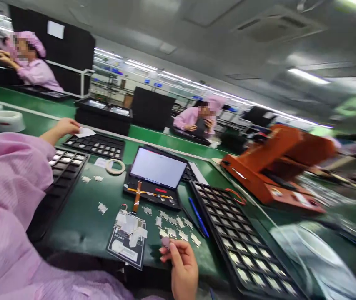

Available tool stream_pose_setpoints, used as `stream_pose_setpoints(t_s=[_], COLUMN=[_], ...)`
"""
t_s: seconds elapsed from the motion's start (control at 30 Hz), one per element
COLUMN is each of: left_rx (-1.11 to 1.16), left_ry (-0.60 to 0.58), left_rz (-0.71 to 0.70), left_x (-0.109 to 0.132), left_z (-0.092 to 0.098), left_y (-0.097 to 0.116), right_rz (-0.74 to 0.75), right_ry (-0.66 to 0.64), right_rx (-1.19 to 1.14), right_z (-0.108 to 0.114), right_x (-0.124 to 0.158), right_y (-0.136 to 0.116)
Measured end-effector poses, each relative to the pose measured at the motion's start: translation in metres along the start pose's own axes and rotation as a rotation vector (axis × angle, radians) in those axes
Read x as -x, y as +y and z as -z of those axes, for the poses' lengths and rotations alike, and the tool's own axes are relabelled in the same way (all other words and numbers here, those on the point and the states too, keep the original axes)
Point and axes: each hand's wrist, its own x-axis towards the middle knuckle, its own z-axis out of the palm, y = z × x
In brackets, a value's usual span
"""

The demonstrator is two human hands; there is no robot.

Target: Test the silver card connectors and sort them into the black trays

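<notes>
In the head view, the left hand (61,127) pinches a white paper (86,132) by the far edge of a black tray (81,144). The right hand (183,263) pinches a small greyish piece (165,242) over the green table (81,225), near scattered metal parts (172,232) and just right of a flat black panel (124,241).
</notes>
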Motion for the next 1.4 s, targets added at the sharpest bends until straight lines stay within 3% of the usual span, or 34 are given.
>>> stream_pose_setpoints(t_s=[0.07, 0.13, 0.2, 0.4, 0.53, 0.83, 1.03, 1.17, 1.27, 1.4], left_rx=[0.144, 0.279, 0.379, 0.821, 0.896, 0.95, 1.061, 1.086, 1.028, 0.928], left_ry=[-0.022, -0.063, -0.113, -0.285, -0.265, -0.243, -0.367, -0.364, -0.257, 0.061], left_rz=[0.081, 0.093, 0.094, 0.024, -0.01, -0.031, 0.066, 0.126, 0.099, -0.041], left_x=[-0.003, 0.013, 0.049, 0.192, 0.236, 0.251, 0.251, 0.252, 0.255, 0.263], left_z=[0.004, 0.004, -0.001, -0.024, -0.034, -0.033, -0.027, -0.026, -0.026, -0.022], left_y=[-0.003, 0.003, 0.015, 0.044, 0.043, 0.042, 0.043, 0.039, 0.034, 0.024], right_rz=[-0.024, -0.039, -0.047, -0.034, -0.017, -0.026, -0.021, -0.022, -0.026, -0.011], right_ry=[-0.011, -0.016, -0.004, -0.019, -0.048, -0.066, -0.056, -0.064, -0.062, -0.046], right_rx=[0.012, 0.013, 0.004, 0.017, 0.033, -0.002, 0.0, 0.007, 0.0, -0.014], right_z=[0.003, 0.005, 0.005, 0.002, 0.001, 0.001, 0.0, 0.0, -0.001, -0.003], right_x=[-0.003, -0.004, -0.003, 0.002, 0.002, 0.002, 0.002, 0.002, 0.002, 0.003], right_y=[0.002, 0.004, 0.004, 0.001, 0.001, 0.002, 0.002, 0.0, -0.002, -0.003])
